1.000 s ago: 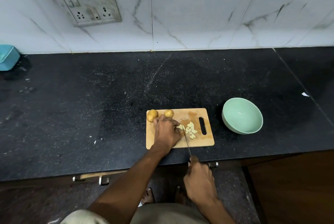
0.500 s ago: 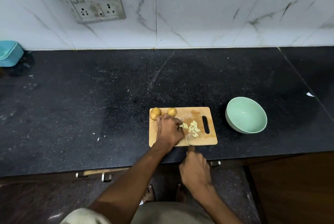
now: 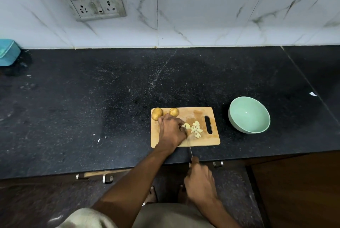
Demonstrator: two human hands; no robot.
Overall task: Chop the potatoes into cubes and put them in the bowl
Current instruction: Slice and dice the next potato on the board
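Note:
A wooden cutting board (image 3: pixel 202 113) lies near the counter's front edge. Two whole potatoes (image 3: pixel 157 113) sit at its far left corner. My left hand (image 3: pixel 171 131) presses down on a peeled potato piece (image 3: pixel 187 126) in the board's middle. A pile of pale potato cubes (image 3: pixel 197 131) lies just right of it. My right hand (image 3: pixel 199 181) grips a knife (image 3: pixel 189 144) by the handle, off the counter edge, with the blade running up against the held piece. A light green bowl (image 3: pixel 257 128) stands empty right of the board.
The black stone counter (image 3: pixel 92 108) stretches wide to the left and behind the board. A teal container (image 3: pixel 8 54) sits at the far left by the tiled wall. Drawer handles (image 3: pixel 107 179) show under the counter edge. A white scrap (image 3: pixel 313 94) lies far right.
My right hand pushed the knife forward over the board, then drew it back toward me. My left hand stays on the potato piece.

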